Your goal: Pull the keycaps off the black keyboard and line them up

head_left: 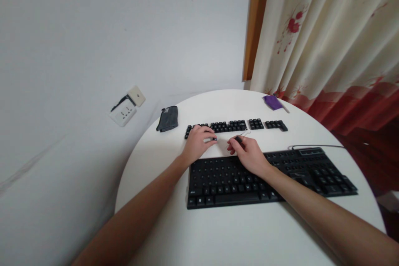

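A black keyboard (280, 178) lies on a round white table (237, 237), with many keycaps gone from its upper rows. Beyond it, removed black keycaps (229, 126) stand lined up in a row. My left hand (198, 143) rests curled at the left end of that row, fingertips on a keycap there. My right hand (247, 153) hovers over the keyboard's top edge, pinching a small wire keycap puller (240, 138) with a black piece at its tip.
A dark grey folded cloth (168, 118) lies at the table's far left edge. A purple object (273, 102) sits at the far side near a floral curtain (327, 37). A wall socket (126, 108) is on the wall to the left. The keyboard cable (314, 146) runs right.
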Demonstrator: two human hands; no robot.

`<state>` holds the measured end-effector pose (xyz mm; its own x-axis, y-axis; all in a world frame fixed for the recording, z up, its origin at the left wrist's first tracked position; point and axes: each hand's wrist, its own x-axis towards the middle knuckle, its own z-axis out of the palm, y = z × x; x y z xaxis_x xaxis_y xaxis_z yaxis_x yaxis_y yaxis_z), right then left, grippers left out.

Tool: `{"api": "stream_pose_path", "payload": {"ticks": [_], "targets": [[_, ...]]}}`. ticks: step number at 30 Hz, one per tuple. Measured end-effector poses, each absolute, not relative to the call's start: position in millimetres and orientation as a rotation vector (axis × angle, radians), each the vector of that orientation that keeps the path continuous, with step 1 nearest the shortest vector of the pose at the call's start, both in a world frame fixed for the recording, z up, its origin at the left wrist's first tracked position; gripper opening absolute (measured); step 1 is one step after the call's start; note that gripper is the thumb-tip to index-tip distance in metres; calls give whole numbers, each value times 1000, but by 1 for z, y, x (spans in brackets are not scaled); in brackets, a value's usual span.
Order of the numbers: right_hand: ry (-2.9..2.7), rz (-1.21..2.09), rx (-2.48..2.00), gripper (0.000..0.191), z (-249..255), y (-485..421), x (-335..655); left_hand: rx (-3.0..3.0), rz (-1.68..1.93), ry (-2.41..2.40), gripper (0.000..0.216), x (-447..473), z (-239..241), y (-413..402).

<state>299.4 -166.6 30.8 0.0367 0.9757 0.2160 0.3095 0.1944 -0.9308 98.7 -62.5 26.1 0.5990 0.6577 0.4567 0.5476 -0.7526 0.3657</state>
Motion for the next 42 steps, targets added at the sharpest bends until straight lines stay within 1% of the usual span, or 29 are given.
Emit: {"api": "stream_pose_path", "payload": {"ticks": [5, 11, 13, 17, 22, 32, 42], "targets": [[-1476, 825, -1304, 36, 29, -166, 300, 2621, 901, 1183, 12, 95, 24, -58], [-1492, 821, -1293, 36, 30, -168, 299, 2611, 924, 1224, 12, 93, 23, -56], [-1492, 820, -1292, 35, 30, -168, 299, 2613, 928, 1237, 17, 93, 23, -55], [-1491, 822, -1299, 35, 31, -168, 299, 2595, 970, 1272, 33, 93, 22, -55], [-1484, 825, -1303, 33, 32, -168, 299, 2594, 966, 1328, 42, 89, 22, -53], [-1502, 800, -1317, 33, 31, -168, 299, 2563, 962, 1411, 48, 92, 22, -54], [-1489, 818, -1316, 33, 31, -168, 299, 2569, 917, 1500, 47, 95, 24, -58]]}}
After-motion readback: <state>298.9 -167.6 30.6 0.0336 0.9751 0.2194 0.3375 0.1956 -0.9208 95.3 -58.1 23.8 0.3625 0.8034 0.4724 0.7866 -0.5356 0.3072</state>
